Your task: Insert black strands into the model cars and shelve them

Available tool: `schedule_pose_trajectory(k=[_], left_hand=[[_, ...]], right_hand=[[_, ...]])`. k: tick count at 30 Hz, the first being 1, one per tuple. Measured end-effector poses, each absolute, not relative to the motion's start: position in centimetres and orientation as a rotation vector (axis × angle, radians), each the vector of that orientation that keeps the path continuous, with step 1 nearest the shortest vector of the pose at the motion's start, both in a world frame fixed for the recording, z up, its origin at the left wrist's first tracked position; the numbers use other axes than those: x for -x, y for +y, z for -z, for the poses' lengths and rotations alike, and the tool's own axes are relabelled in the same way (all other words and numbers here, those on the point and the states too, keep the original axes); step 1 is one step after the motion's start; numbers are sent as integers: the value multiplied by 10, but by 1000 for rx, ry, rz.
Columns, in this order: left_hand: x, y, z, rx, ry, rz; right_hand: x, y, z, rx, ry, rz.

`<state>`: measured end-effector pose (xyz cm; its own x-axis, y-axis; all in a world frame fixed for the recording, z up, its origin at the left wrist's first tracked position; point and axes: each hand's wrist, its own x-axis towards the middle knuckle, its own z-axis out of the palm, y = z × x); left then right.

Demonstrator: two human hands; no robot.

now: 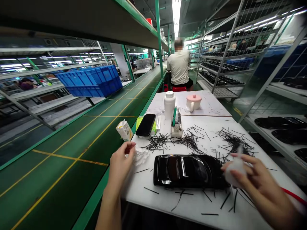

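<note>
A glossy black model car (189, 171) lies lengthwise across the white table in front of me. My left hand (122, 163) is at the table's left edge, thumb and forefinger pinched at a crumpled white tissue (142, 156). Over the car's right end, my right hand (256, 179) grips a small translucent squeeze bottle (236, 174), its narrow nozzle pointing up; hand and bottle are slightly blurred. Thin black strips (189, 140) are strewn in heaps behind the car, with several loose ones in front of it.
Behind the strips stand a white bottle (169, 105), a lidded pink-and-white cup (193, 102), a pen holder (177, 129) and a phone (145, 125). A small carton (124, 130) stands by the green conveyor belt (96, 140). Racks (225, 57) line the right; a person (178, 65) sits ahead.
</note>
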<state>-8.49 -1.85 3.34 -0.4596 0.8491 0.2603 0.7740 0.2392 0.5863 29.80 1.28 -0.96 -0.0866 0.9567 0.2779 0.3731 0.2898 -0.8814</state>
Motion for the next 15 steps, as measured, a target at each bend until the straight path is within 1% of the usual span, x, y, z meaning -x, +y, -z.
schedule_pose_trajectory(k=[2,6,11,15], left_hand=[[79,-20,-35,-1566,2318,-1094],[66,-27,-33,-1539,2193,-1152],[48,-49,-32,-1386,1929,-1322],[38,-66,-37,-1368,1778,-1397]], right_hand=[[-264,3,3,1127,-1770,-899],[-214,-10,-11,908,-2023,-972],[-191,-12,-19,758,-2181,-1110],[-182,-12,-17,732,-2203,-1119]])
